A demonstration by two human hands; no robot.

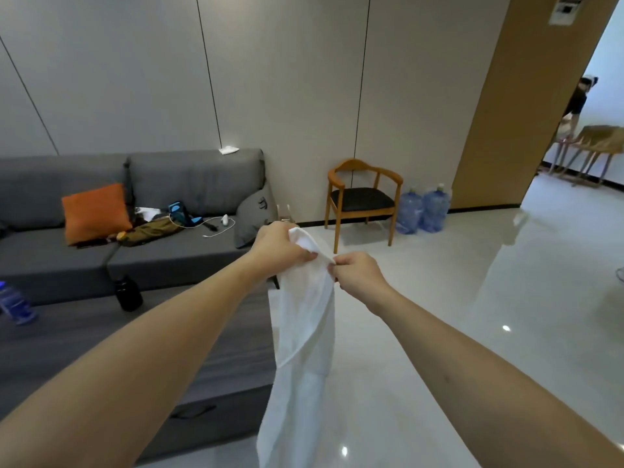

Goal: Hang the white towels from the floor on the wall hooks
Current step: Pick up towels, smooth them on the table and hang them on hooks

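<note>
Left hand (282,246) curled round the bunched top of a white cloth towel (304,332), thumb and fingers gripping the fabric. Right hand (359,275) just beside it, pinching the towel's top edge between thumb and fingertip. Both arms stretched forward, hands nearly touching. Towel held up in mid-air, hanging straight down between the forearms, lower end cut off by the bottom of the head view. Behind and left: long grey fabric sofa (189,258) with an orange square cushion (96,212), a grey cushion (253,217), white cables and mixed clutter on the seat. Black bottle (127,293) standing by the sofa front. Wooden armchair with black seat (363,197) against the pale panelled wall (287,79). Two blue water jugs (422,209) just beside the chair. Glossy white tile floor (489,282). Person partly visible in the far right doorway (579,99).
</note>
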